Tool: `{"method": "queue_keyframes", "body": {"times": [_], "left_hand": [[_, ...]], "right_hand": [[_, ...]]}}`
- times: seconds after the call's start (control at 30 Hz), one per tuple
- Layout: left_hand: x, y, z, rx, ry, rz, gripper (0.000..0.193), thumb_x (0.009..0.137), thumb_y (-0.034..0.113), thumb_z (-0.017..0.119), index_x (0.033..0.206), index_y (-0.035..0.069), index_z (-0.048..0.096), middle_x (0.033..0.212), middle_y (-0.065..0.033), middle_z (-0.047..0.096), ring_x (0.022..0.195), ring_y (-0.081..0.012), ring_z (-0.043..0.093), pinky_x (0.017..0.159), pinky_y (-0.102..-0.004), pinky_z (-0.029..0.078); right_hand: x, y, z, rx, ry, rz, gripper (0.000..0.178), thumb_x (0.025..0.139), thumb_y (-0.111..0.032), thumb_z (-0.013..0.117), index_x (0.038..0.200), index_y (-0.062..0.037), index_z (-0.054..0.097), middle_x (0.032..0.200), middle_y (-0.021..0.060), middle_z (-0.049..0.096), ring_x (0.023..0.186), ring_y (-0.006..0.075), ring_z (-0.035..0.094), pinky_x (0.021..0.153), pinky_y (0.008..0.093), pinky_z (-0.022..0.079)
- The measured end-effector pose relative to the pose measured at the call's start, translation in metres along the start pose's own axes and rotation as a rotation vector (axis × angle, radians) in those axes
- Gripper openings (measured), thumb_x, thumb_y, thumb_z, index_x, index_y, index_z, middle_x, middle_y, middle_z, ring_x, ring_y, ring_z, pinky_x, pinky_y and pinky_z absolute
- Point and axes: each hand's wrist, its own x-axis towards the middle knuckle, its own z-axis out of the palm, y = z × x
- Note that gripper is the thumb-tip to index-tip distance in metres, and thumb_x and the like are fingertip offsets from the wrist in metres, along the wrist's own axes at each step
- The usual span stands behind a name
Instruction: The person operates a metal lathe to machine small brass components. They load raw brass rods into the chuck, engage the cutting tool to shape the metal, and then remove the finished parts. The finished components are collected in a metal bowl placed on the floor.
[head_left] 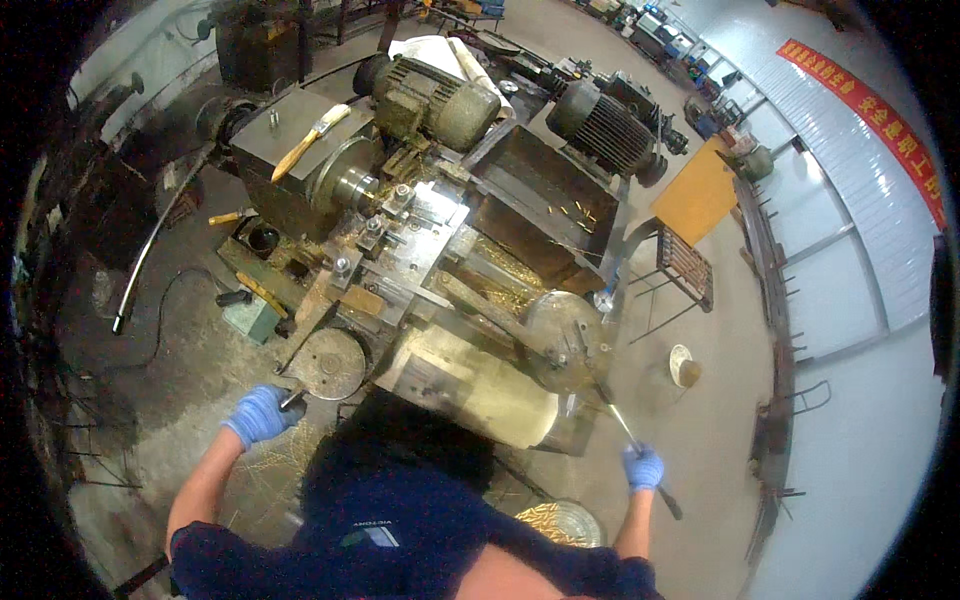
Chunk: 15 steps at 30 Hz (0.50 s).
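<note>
Both my hands wear blue gloves. My left hand (262,415) is closed round the short handle (293,399) of a round metal handwheel (326,364) at the front left of a lathe. Off to the right, my right hand (643,468) grips a long metal lever (620,420) that reaches up to a large round disc (565,340). Between them the bright metal cross slide (425,235) carries bolted tool holders (372,236), close to the shiny spindle nose (355,188). Whether a workpiece sits in the spindle is too small to tell.
A wooden-handled brush (296,158) lies on the headstock. Brass-coloured chips (510,265) cover the machine bed. Near my body stands a round pan (580,518) with many small brass pieces. Behind are electric motors (430,100); a slatted stand (685,265) is at the right.
</note>
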Motion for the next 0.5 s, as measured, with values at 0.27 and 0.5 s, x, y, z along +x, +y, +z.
{"method": "queue_keyframes", "body": {"times": [0.27,0.5], "left_hand": [[0.001,-0.009,0.0,-0.108,-0.049,-0.006,0.03,0.076,0.035,0.061,0.08,0.006,0.065,0.07,-0.0201,0.061,0.065,-0.0356,0.059,0.064,-0.0396,0.047],[0.011,-0.03,0.016,-0.233,-0.063,0.016,0.029,0.075,0.033,0.062,0.081,0.005,0.065,0.071,-0.0196,0.061,0.066,-0.0347,0.06,0.063,-0.0397,0.047]], "right_hand": [[-0.005,0.134,0.019,-0.26,-0.345,0.382,0.035,0.065,-0.035,0.072,0.083,-0.0049,0.068,0.085,0.0164,0.066,0.082,0.0298,0.065,0.071,0.0382,0.05],[-0.017,0.128,0.02,-0.274,-0.313,0.384,0.035,0.066,-0.035,0.069,0.083,-0.0047,0.068,0.086,0.0175,0.065,0.082,0.0302,0.064,0.071,0.0385,0.05]]}}
